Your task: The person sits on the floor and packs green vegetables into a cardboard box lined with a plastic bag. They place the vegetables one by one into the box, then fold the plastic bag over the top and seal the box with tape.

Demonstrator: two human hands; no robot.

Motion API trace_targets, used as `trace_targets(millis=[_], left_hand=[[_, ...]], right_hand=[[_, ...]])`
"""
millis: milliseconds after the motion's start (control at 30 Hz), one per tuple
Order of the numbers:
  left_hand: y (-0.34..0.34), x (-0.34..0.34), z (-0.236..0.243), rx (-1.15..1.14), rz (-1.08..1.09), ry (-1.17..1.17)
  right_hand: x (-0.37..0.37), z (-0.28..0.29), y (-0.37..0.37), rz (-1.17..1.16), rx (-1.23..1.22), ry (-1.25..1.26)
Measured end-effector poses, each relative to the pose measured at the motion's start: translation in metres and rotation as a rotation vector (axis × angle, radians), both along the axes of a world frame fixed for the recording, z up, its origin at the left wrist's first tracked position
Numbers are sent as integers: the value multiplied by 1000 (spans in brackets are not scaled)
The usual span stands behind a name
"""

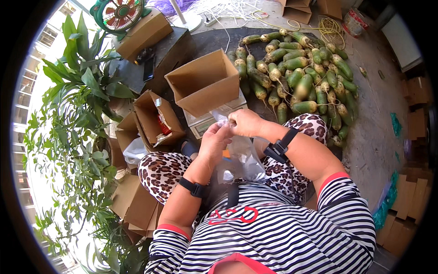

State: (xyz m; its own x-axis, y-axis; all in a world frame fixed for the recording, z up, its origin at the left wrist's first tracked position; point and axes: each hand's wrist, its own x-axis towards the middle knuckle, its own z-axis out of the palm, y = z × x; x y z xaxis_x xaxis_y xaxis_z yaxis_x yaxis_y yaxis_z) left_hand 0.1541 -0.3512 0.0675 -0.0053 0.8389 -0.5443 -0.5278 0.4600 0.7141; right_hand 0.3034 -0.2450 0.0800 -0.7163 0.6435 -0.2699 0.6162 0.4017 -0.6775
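My left hand [213,142] and my right hand [246,123] meet over my lap, both with fingers pinched on a clear plastic bag [246,157]. The bag hangs down from my fingers between my knees, and a bit of it sticks up past the fingertips. Just beyond my hands an open cardboard box [194,101] stands on a pale, flat boxy thing [199,127]; no contents show inside it. A big heap of green radishes [296,61] lies on the dark sheet to the far right of my hands.
Left of the box stand a smaller carton [148,109] with something red inside and a white plastic bag [135,150]. Leafy potted plants [77,137] line the left. A fan [119,16] sits at the back, near a yellow cord [332,29]. Flattened cartons [408,196] are stacked right.
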Motion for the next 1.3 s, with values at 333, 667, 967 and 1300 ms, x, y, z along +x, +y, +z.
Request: trace_targets(millis=[333, 667, 967, 1300], left_hand=[[-3, -3, -24, 100, 126, -106], [-3, -25, -25, -105, 103, 608], [-23, -72, -96, -285, -25, 1335], [-20, -54, -77, -183, -231, 1328]], right_hand=[[13, 4, 11, -158, -686, 319], [54, -3, 59, -877, -324, 594], [117, -10, 100, -1426, -439, 1059], [106, 12, 78, -870, -729, 1197]])
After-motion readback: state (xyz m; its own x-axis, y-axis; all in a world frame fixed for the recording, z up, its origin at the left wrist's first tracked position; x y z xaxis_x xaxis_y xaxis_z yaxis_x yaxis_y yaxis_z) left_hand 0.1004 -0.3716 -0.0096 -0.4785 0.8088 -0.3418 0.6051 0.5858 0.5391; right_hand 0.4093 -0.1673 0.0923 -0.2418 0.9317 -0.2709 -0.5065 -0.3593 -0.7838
